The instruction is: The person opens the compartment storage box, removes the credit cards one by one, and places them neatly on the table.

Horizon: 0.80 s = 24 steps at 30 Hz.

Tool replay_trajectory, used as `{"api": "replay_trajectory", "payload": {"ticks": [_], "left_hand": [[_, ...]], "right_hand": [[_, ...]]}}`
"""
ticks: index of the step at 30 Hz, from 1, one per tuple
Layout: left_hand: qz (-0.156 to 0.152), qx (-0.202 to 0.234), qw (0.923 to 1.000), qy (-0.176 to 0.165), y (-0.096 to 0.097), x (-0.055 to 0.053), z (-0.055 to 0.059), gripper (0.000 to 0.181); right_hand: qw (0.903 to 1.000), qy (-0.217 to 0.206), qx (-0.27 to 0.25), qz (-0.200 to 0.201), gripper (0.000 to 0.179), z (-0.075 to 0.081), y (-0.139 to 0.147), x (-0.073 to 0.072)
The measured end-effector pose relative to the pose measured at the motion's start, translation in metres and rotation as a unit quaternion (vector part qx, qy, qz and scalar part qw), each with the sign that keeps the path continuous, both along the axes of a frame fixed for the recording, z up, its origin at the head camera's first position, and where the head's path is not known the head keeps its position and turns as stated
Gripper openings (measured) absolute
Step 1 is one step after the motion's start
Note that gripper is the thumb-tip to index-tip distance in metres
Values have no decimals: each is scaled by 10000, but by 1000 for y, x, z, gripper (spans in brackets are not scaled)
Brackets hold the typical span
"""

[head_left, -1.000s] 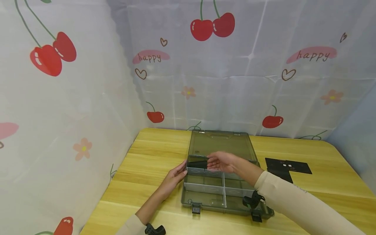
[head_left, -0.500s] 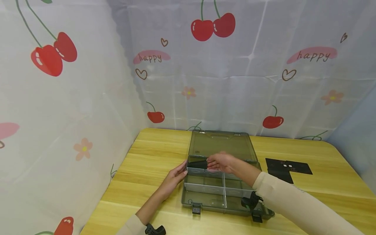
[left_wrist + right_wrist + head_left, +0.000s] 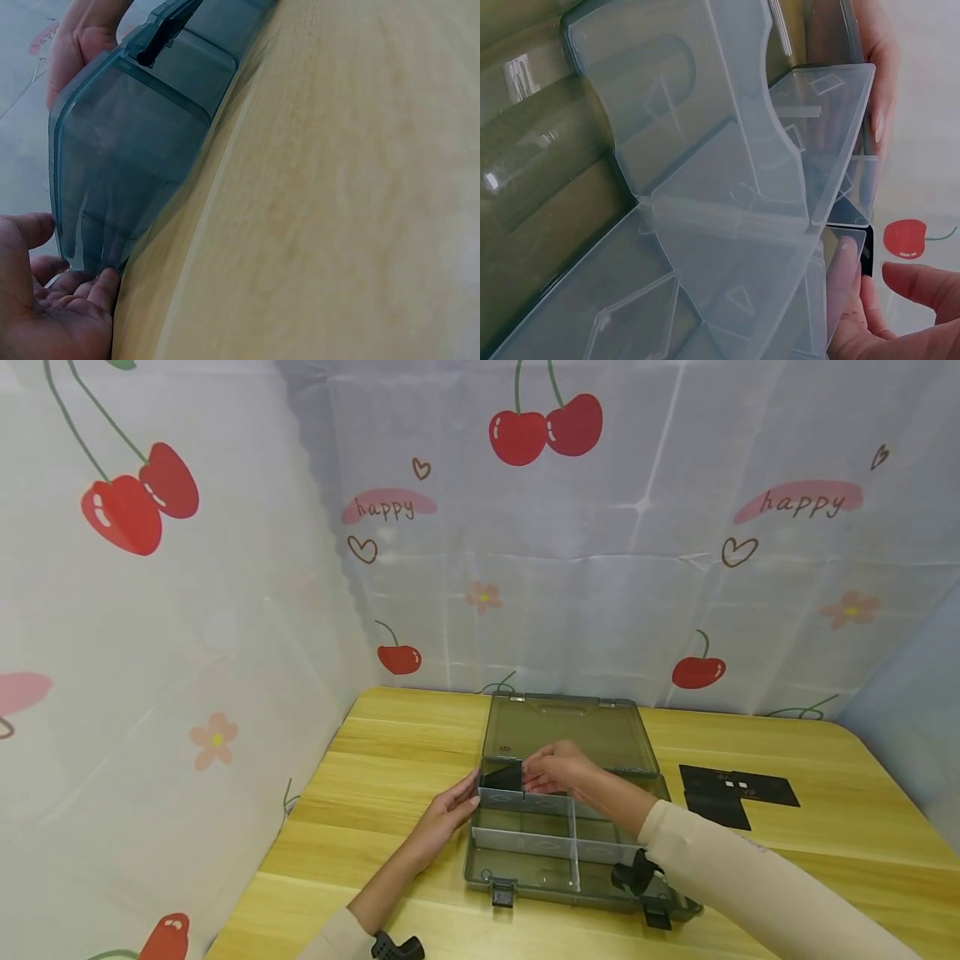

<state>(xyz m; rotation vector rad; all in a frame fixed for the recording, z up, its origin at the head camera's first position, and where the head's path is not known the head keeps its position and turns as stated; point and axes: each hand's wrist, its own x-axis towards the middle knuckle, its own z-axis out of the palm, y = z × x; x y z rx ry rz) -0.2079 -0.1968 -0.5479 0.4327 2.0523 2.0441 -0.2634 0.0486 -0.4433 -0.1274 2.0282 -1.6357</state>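
A translucent olive-green compartment box (image 3: 525, 887) lies with its lid (image 3: 570, 735) laid back. My left hand (image 3: 442, 818) holds its left side; in the left wrist view, thumb and curled fingers meet the box's corner. A black card (image 3: 504, 776) stands tilted in the back left compartment. My right hand (image 3: 558, 768) reaches over the box and pinches the card's right edge. In the right wrist view, only the dark edge (image 3: 868, 251) of the card shows between thumb and fingers, behind clear dividers (image 3: 735, 225).
Flat black cards (image 3: 716, 810), two with small white squares, lie on the wooden table (image 3: 405, 735) right of the box. Latches (image 3: 502, 893) hang at the box's front. A cherry-patterned curtain (image 3: 555, 568) rises behind the table.
My right hand has shifted slightly left, its fingers drawing together at the card. The card's right side has tipped up. The left hand keeps its place on the box.
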Motion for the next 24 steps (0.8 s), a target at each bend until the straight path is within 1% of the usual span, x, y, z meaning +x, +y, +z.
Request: {"api": "replay_trajectory", "payload": {"ticks": [5, 10, 18, 24], "left_hand": [[5, -33, 10000, -13, 0, 0, 0, 62], [6, -63, 10000, 2, 1, 0, 1, 62], [-15, -75, 10000, -14, 0, 0, 1, 63], [-27, -46, 10000, -40, 0, 0, -1, 63]], "right_hand": [[9999, -81, -21, -100, 25, -3, -6, 0], [9998, -54, 41, -193, 26, -4, -8, 0], [9997, -31, 19, -230, 28, -8, -7, -2], [9996, -114, -122, -239, 30, -8, -5, -3]]}}
